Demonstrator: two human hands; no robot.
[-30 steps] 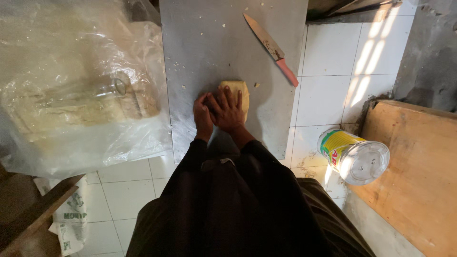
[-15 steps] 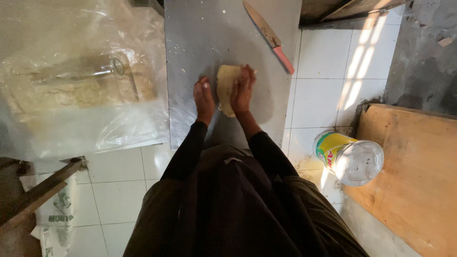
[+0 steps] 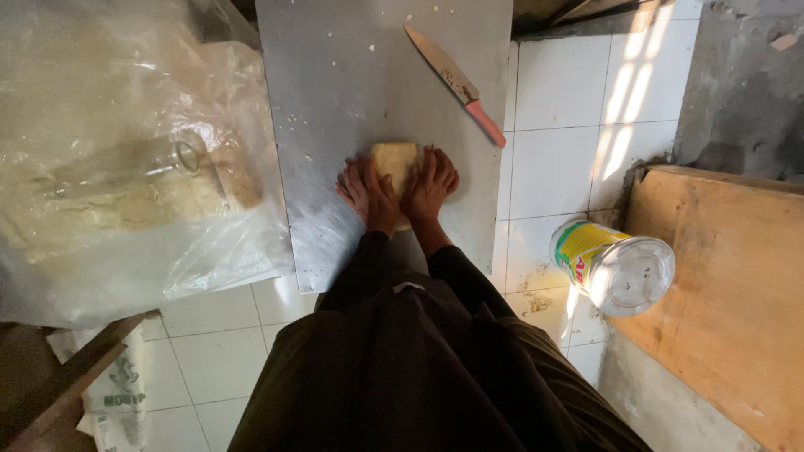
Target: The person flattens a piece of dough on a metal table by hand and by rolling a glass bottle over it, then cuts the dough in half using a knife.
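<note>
My left hand and right hand lie side by side, palms down, on a pale block of dough resting on the grey metal counter. My fingers are spread flat over the dough, pressing it rather than clenched around it; its far end shows beyond my fingertips. A knife with a pink handle lies on the counter beyond my right hand, well apart from the dough. To my left sits a clear plastic sheet draped over more dough. A jar with a yellow label lies on the tiled floor to my right, beside a wooden board.
</note>
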